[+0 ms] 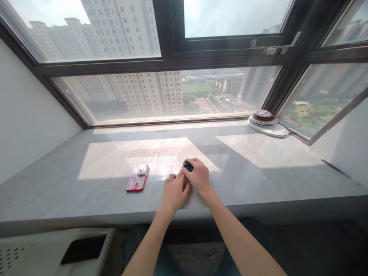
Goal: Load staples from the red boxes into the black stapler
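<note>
On the grey stone ledge, my two hands meet near the front edge. My right hand is closed around a small, glossy black object with a rounded end. Only that end shows past the fingers, so its kind cannot be told. Just left of it and touching it, my left hand has its fingers bent and the thumb turned inward. What lies between the left thumb and fingers is mostly hidden. To the left lie small red-and-white boxes, with a smaller white box at their far end.
A stack of plates and discs stands in the far right corner by the window frame. A thin dark strip lies along the right wall. Below the ledge at left is a pale, perforated plastic unit.
</note>
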A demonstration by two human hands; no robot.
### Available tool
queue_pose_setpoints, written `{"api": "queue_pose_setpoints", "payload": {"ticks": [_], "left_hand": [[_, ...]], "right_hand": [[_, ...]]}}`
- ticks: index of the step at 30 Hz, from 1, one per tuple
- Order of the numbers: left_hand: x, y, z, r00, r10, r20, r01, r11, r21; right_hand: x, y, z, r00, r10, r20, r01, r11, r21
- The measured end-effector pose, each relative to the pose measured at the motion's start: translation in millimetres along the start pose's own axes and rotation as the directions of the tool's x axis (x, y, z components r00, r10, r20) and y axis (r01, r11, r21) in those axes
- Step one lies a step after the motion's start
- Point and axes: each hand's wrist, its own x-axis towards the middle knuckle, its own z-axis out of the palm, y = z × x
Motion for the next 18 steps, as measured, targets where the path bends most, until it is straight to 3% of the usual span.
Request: {"api": "queue_pose_setpoints", "payload": {"ticks": [3,5,8,10,14,18], "left_hand": [[4.0,-7.2,2.7,0.999,-0.020,-0.027,0.021,0.999,0.026],[4.8,-11.0,4.6,0.999,-0.025,-0.040,0.026,0.999,0.029],[5.8,-13.4,7.4,0.999,-0.026,-0.045,0.027,1.000,0.016],[7.2,-14.0,8.2,0.998,-0.033,-0.053,0.034,0.999,0.005],[8.1,-20.1,1.9,0.994,-0.056,-0.095,0.052,0.998,-0.044],[-7.5,-38.4,-18.1,0.962,-0.143,-0.232,0.138,0.990,-0.038]], "right_hand": [[15.3,8.3,-3.5,0.971,0.170,-0.166,-0.106,0.935,0.340],[23.3,22.0,-10.7,0.909,0.362,-0.206,-0.184,0.792,0.582],[25.2,48.1,-22.9,0.818,0.555,-0.149,-0.208,0.528,0.824],[19.6,63.0,-29.5,0.802,0.591,-0.093,-0.220,0.436,0.873],[-1.1,75.9,-41.2,0.802,0.596,-0.045,-0.272,0.431,0.860],[-29.7,74.4,-57.4,0.836,0.548,0.004,-0.280,0.420,0.863]]}}
